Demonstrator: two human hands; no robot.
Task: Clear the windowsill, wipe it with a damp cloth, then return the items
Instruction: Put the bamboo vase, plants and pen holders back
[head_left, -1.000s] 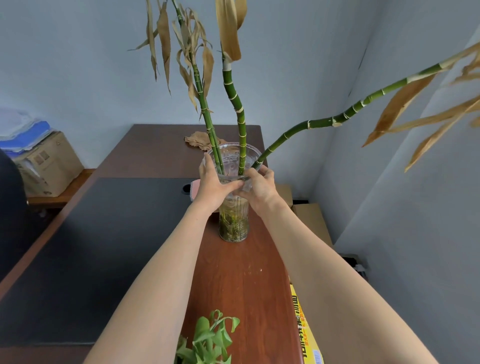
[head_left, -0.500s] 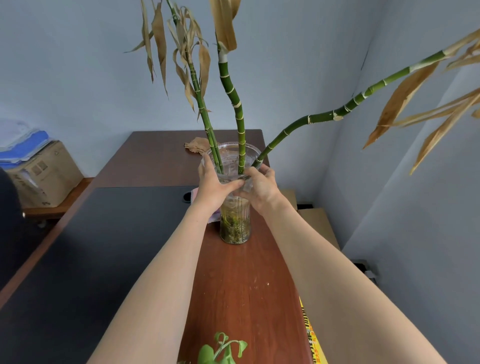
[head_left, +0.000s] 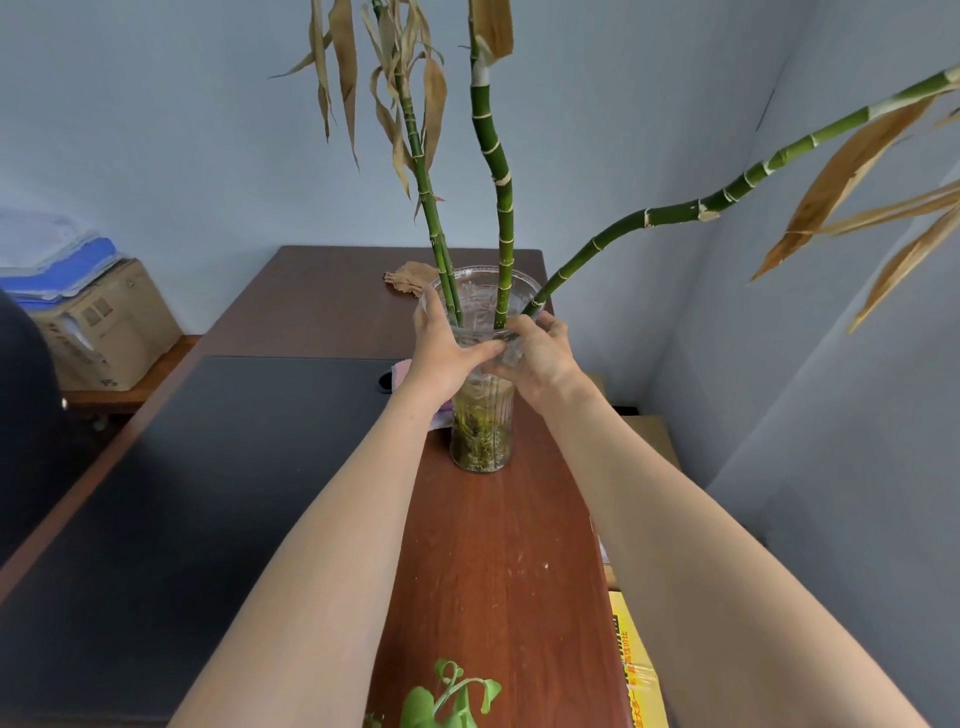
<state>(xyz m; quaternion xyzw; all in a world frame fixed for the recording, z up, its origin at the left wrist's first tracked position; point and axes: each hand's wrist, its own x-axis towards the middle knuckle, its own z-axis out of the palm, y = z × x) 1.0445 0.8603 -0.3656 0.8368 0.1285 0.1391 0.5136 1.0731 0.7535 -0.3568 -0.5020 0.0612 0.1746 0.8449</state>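
Both hands are clamped on the same thing. The left hand (head_left: 447, 348) and right hand (head_left: 540, 358) wrap the flared neck of the glass vase (head_left: 483, 441) just under its rim, and the thumbs come together across the near side. Both arms are stretched almost straight out, wrists level, the left fingers reaching up the vase's left flank and the right knuckles curled round its right.

The vase looks to be standing on the red-brown wood of the bench (head_left: 498, 561), its base full of murky water and roots.

The load is the worry. Three bamboo stalks (head_left: 503, 208) rise out of the vase, and one swings far to the right toward the wall (head_left: 779, 364). I'd say that leaning stalk could drag the vase over, or catch the wall as it travels. Wet glass gripped this high, at arm's length, could also slip or slosh.

A pink cloth (head_left: 399, 372) peeks out just left of the vase, behind the left wrist, at the edge of the dark mat (head_left: 208, 493). Well in front of the vase, a small green plant (head_left: 449, 701) sits at the near end.
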